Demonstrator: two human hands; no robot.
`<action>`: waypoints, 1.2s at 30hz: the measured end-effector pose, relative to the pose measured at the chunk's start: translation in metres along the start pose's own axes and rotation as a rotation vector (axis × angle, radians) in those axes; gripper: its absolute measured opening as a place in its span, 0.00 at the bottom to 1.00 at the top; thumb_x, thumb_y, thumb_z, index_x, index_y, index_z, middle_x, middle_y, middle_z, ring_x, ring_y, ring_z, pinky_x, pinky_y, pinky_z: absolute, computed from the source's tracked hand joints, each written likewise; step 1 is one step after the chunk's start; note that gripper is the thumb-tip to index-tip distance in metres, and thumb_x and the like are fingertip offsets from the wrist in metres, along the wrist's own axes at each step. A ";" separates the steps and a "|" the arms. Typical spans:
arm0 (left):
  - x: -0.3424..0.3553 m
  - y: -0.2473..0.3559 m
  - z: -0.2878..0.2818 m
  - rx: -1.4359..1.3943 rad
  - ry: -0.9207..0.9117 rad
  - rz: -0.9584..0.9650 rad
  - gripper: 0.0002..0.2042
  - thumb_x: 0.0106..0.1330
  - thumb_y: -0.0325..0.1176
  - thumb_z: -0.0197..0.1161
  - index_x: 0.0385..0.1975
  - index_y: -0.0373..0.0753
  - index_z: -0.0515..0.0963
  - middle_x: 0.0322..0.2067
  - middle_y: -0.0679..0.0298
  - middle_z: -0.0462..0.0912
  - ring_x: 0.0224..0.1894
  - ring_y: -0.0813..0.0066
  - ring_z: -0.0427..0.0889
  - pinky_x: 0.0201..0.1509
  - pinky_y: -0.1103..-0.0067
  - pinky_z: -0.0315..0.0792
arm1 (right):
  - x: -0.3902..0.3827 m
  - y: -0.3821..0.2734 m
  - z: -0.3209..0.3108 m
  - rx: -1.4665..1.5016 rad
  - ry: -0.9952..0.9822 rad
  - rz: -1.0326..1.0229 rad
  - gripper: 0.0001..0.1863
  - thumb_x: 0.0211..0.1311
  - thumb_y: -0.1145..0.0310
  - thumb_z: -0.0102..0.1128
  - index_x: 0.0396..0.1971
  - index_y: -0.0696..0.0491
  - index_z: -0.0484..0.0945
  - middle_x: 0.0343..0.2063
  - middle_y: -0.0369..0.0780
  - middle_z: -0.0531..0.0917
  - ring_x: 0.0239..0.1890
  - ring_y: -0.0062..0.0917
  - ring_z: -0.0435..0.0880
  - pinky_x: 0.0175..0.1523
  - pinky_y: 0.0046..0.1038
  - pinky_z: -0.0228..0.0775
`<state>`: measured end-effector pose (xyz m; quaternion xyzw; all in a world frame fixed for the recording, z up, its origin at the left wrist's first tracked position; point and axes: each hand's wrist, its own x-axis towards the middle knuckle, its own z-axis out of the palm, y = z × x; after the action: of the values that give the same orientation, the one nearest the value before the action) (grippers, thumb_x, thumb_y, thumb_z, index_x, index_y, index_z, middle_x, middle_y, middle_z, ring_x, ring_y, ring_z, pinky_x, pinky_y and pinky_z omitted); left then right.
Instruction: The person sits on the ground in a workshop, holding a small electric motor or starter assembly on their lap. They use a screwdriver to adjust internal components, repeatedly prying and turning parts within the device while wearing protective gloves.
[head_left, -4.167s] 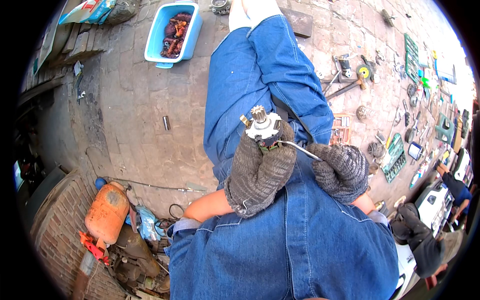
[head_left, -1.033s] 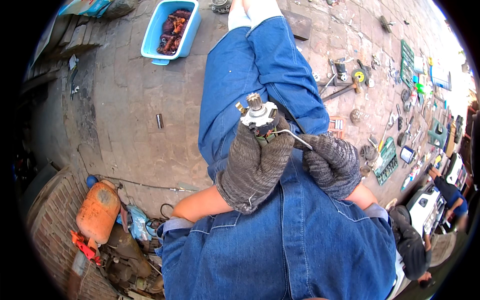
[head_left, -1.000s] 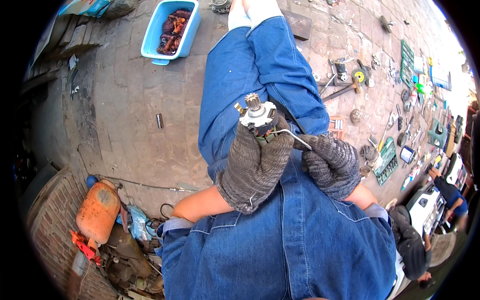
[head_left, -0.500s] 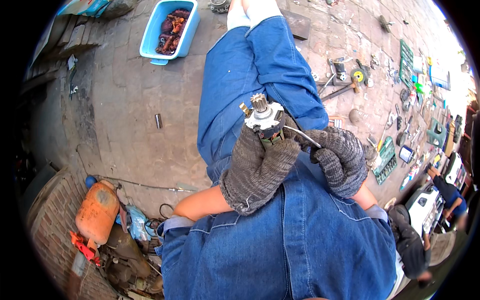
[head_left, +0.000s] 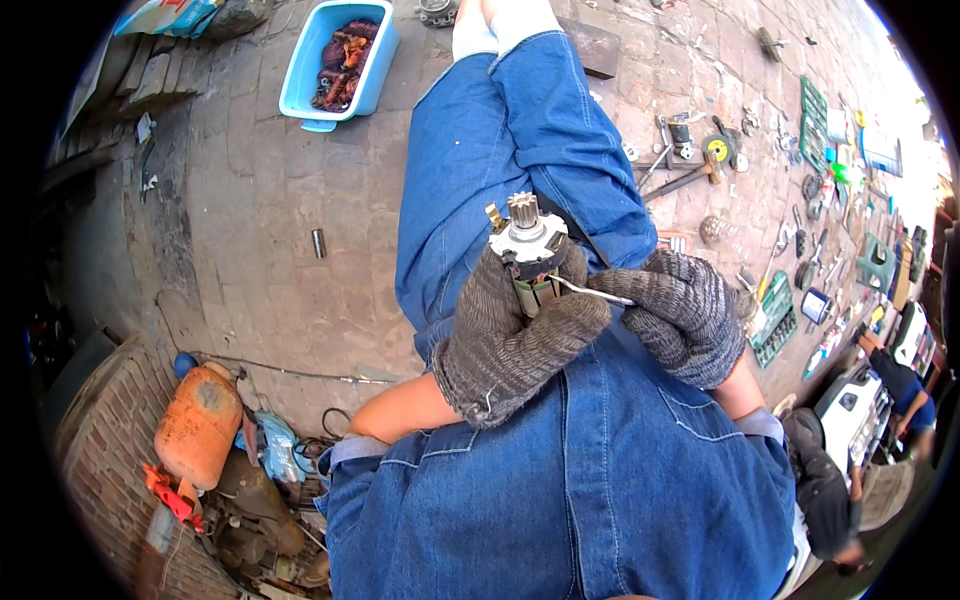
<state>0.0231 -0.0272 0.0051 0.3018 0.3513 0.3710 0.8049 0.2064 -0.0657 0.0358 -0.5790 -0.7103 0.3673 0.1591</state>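
In a grey knitted glove, my left hand [head_left: 518,345] is wrapped round a small motor part [head_left: 530,245] and holds it upright over my lap. The part has a toothed metal pinion on top, a pale metal plate below it, a brass-coloured tab at its side and a dark lower section. My right hand [head_left: 685,315], gloved too, pinches a thin bent metal rod [head_left: 600,295] between thumb and fingers. The rod's far tip reaches the part's side, just under the plate. Gloved fingers hide the part's lower end.
A light-blue basin [head_left: 372,75] of reddish-brown coils stands ahead on the left. A short metal cylinder [head_left: 318,243] lies on the paving. Rightward are a hammer [head_left: 690,180], green tool cases [head_left: 772,320] and scattered tools. An orange tank [head_left: 198,425] stands lower left; people are at the right edge.
My right hand has shifted slightly, its fingers straighter along the rod. The rod's tip now sits lower and further left on the part, which has tilted a little.
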 end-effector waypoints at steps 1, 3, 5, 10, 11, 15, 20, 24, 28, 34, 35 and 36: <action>0.000 0.000 0.000 0.016 0.005 -0.007 0.17 0.51 0.27 0.63 0.39 0.36 0.66 0.32 0.66 0.73 0.33 0.80 0.74 0.36 0.84 0.70 | 0.001 0.000 0.000 -0.008 -0.003 0.001 0.19 0.44 0.68 0.58 0.42 0.45 0.74 0.22 0.38 0.72 0.24 0.29 0.73 0.28 0.28 0.65; 0.001 0.001 -0.002 0.117 -0.003 -0.011 0.16 0.50 0.29 0.64 0.37 0.37 0.68 0.30 0.67 0.73 0.32 0.81 0.73 0.35 0.84 0.69 | 0.001 0.001 -0.001 -0.052 -0.003 -0.018 0.19 0.44 0.68 0.58 0.42 0.44 0.74 0.21 0.37 0.71 0.23 0.29 0.73 0.27 0.28 0.65; 0.002 0.002 -0.004 0.251 -0.011 0.007 0.15 0.50 0.32 0.65 0.35 0.37 0.68 0.28 0.67 0.74 0.31 0.81 0.73 0.34 0.83 0.69 | 0.001 0.002 -0.002 -0.071 -0.025 -0.012 0.19 0.45 0.67 0.57 0.42 0.44 0.74 0.22 0.38 0.72 0.24 0.31 0.73 0.28 0.30 0.65; 0.002 -0.002 -0.009 0.230 -0.010 -0.083 0.16 0.51 0.35 0.64 0.35 0.36 0.69 0.29 0.65 0.74 0.31 0.79 0.74 0.33 0.82 0.69 | 0.005 -0.005 -0.010 -0.163 -0.103 0.000 0.20 0.45 0.67 0.56 0.42 0.45 0.73 0.21 0.39 0.74 0.22 0.34 0.74 0.28 0.32 0.64; 0.002 -0.005 -0.010 0.264 -0.006 -0.074 0.15 0.51 0.34 0.64 0.36 0.37 0.69 0.29 0.65 0.74 0.31 0.78 0.74 0.34 0.81 0.69 | 0.005 -0.003 -0.008 -0.176 -0.102 -0.015 0.20 0.46 0.67 0.55 0.44 0.44 0.72 0.21 0.38 0.74 0.22 0.32 0.74 0.27 0.31 0.65; -0.002 -0.011 -0.013 0.515 0.001 0.022 0.14 0.53 0.32 0.61 0.39 0.41 0.70 0.33 0.61 0.73 0.32 0.72 0.75 0.34 0.77 0.70 | 0.004 -0.002 0.001 -0.260 -0.102 -0.015 0.21 0.49 0.66 0.52 0.47 0.42 0.68 0.20 0.36 0.73 0.21 0.27 0.75 0.23 0.28 0.67; -0.001 -0.016 -0.013 0.720 0.054 0.085 0.12 0.54 0.30 0.60 0.39 0.44 0.72 0.33 0.59 0.73 0.33 0.68 0.75 0.34 0.75 0.70 | 0.009 0.003 0.017 -0.309 -0.037 0.005 0.21 0.46 0.70 0.57 0.45 0.47 0.70 0.19 0.41 0.75 0.20 0.32 0.74 0.24 0.32 0.65; 0.007 -0.018 -0.011 0.657 0.163 0.092 0.11 0.54 0.29 0.59 0.37 0.38 0.72 0.30 0.59 0.74 0.30 0.69 0.75 0.32 0.76 0.70 | 0.016 0.007 0.019 -0.260 -0.023 -0.025 0.21 0.46 0.70 0.56 0.46 0.48 0.69 0.20 0.41 0.75 0.20 0.32 0.74 0.24 0.32 0.65; 0.016 -0.014 -0.011 0.487 0.257 -0.028 0.10 0.55 0.30 0.59 0.34 0.33 0.72 0.26 0.60 0.75 0.27 0.70 0.75 0.30 0.78 0.70 | 0.025 0.018 0.018 -0.282 -0.045 -0.100 0.24 0.45 0.71 0.55 0.48 0.50 0.67 0.21 0.41 0.76 0.21 0.32 0.75 0.24 0.32 0.65; 0.015 0.008 0.001 0.022 0.291 -0.214 0.10 0.57 0.34 0.57 0.34 0.35 0.70 0.27 0.63 0.76 0.28 0.76 0.75 0.28 0.82 0.69 | 0.040 0.023 0.005 -0.292 -0.048 -0.244 0.27 0.40 0.73 0.55 0.48 0.54 0.67 0.23 0.43 0.77 0.23 0.36 0.76 0.26 0.32 0.67; 0.014 0.007 0.004 -0.148 0.274 -0.180 0.10 0.57 0.34 0.58 0.34 0.35 0.70 0.26 0.64 0.75 0.28 0.78 0.75 0.27 0.83 0.69 | 0.040 0.023 0.008 -0.216 0.009 -0.258 0.27 0.41 0.73 0.55 0.48 0.53 0.67 0.23 0.42 0.76 0.23 0.35 0.76 0.26 0.31 0.67; 0.014 0.003 0.008 -0.320 0.261 -0.145 0.10 0.57 0.33 0.58 0.34 0.36 0.70 0.26 0.65 0.75 0.27 0.79 0.75 0.27 0.84 0.69 | 0.039 0.024 0.014 -0.136 0.059 -0.273 0.26 0.42 0.72 0.55 0.48 0.53 0.67 0.23 0.41 0.76 0.24 0.33 0.75 0.27 0.31 0.66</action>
<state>0.0349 -0.0158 0.0075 0.0935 0.4098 0.3990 0.8149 0.2034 -0.0325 0.0011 -0.4971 -0.8007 0.2759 0.1889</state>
